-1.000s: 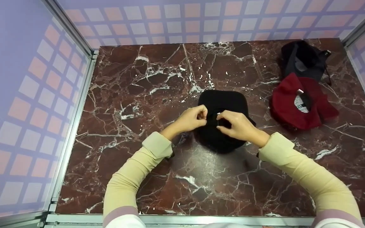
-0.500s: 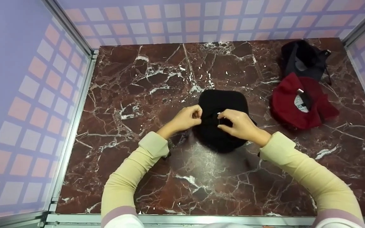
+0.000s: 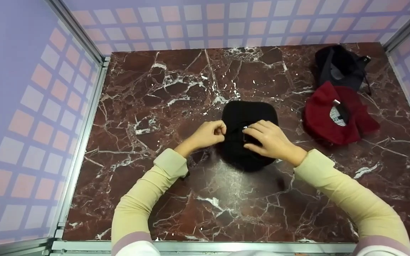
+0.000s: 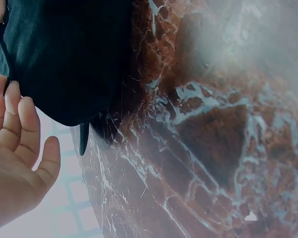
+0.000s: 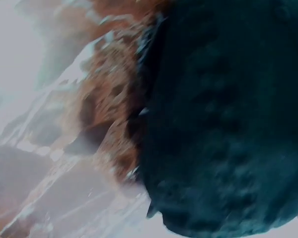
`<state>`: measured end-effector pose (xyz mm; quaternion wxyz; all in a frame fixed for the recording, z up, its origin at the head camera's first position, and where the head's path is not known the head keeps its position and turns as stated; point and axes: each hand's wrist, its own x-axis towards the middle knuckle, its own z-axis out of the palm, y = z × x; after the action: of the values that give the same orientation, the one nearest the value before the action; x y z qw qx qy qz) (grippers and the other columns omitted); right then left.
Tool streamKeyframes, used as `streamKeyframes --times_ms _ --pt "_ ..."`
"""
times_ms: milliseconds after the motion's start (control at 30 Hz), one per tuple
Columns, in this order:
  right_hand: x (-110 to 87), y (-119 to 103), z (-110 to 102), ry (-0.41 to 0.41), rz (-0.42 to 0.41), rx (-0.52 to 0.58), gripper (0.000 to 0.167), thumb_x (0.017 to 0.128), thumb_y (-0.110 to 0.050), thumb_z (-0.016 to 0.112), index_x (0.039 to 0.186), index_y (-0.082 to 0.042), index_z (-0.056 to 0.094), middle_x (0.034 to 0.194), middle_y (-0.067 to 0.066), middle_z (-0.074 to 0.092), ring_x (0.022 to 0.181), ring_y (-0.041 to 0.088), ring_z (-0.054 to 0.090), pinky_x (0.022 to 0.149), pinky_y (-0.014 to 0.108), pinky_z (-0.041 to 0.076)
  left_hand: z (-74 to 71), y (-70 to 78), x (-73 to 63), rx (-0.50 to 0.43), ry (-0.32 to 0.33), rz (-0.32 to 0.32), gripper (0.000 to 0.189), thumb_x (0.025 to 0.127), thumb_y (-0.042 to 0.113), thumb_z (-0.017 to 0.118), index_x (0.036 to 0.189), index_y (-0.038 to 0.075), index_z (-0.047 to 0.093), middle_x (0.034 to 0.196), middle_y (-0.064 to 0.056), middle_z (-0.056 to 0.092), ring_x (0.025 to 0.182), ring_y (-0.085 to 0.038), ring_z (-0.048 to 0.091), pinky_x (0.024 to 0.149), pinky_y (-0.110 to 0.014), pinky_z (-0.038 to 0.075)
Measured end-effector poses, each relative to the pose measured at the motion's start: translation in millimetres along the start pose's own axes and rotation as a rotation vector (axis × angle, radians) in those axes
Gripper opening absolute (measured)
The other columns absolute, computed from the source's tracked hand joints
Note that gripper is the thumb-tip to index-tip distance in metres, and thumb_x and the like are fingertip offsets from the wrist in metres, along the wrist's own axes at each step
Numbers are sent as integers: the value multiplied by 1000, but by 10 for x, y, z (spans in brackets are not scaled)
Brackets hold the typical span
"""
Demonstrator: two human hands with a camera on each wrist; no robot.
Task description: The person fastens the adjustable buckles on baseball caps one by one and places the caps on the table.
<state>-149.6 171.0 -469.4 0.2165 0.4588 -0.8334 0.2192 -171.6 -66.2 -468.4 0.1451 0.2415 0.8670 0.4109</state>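
In the head view, the left hand (image 3: 208, 135) pinches the edge of a black, round-crowned fabric cap (image 3: 240, 155) lying mid-way on the reddish-brown marbled surface (image 3: 279, 220); the right hand (image 3: 269, 140) bends over it, its grip unclear. The flat brim points away from the person, along the long axis. Left wrist: smooth, curved cloth. Right wrist: blurred, rounded crown.

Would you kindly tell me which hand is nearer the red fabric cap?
Right hand: left of the red fabric cap, over the central black fabric cap; the left hand is farther left.
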Motion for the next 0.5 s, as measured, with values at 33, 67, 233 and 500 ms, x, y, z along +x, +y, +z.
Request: streamKeyframes --times_ms 33,67,233,500 --pt "-13 9 -9 -8 -10 -5 41 74 -32 66 103 -5 61 98 9 61 87 26 54 77 37 41 -2 -5 -8 7 -1 1 13 68 6 56 80 6 55 68 0 54 63 -9 48 59 -18 37" --pt "-31 23 -15 -12 -21 -10 44 75 -36 64 106 -5 60 101 11 61 92 28 54 80 39 41 -3 -10 -16 13 -4 7 13 68 7 57 81 6 56 69 -1 56 63 -9 49 60 -18 38" --pt "-151 91 -75 -51 -28 -5 63 82 -56 44 119 -5 53 119 14 55 109 32 48 90 46 35 -25 -44 -59 76 -44 59 25 69 9 57 94 8 57 90 -5 60 85 -16 55 77 -26 42" --pt "-461 338 -220 -79 43 -46 80 80 -67 34 129 -4 43 131 16 45 117 33 41 93 48 31 -29 -167 -117 280 -160 76 69 66 7 58 132 16 39 139 -8 34 129 -27 29 101 -49 25"
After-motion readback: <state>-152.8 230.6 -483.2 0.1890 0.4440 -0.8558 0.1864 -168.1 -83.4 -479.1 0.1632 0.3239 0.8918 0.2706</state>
